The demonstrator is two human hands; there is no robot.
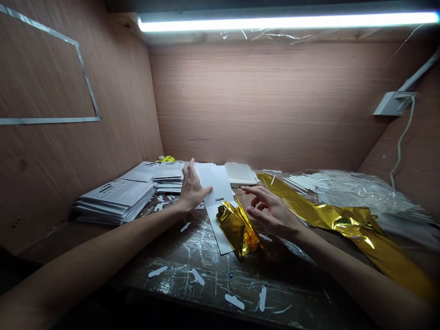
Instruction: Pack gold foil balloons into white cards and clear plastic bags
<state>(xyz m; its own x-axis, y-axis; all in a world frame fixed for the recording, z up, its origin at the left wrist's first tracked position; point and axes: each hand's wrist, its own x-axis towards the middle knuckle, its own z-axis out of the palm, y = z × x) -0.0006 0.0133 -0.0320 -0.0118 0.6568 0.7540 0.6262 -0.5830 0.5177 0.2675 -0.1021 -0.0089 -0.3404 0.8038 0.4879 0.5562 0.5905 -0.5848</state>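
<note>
And here we have shiny gold foil (239, 229) over a plain white card strip (216, 183), dark brown scuffed wooden bench (185, 275) below, pinkish-brown fine-grained plywood wall (257, 101) behind, and white paper stacks (118, 197) lined with grey-black print!

Crumpled gold foil (239, 230) — partly over white card (217, 185).

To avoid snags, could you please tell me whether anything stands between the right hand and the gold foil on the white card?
Nothing visible does; only an open gap separates the right hand from that gold foil.
</note>
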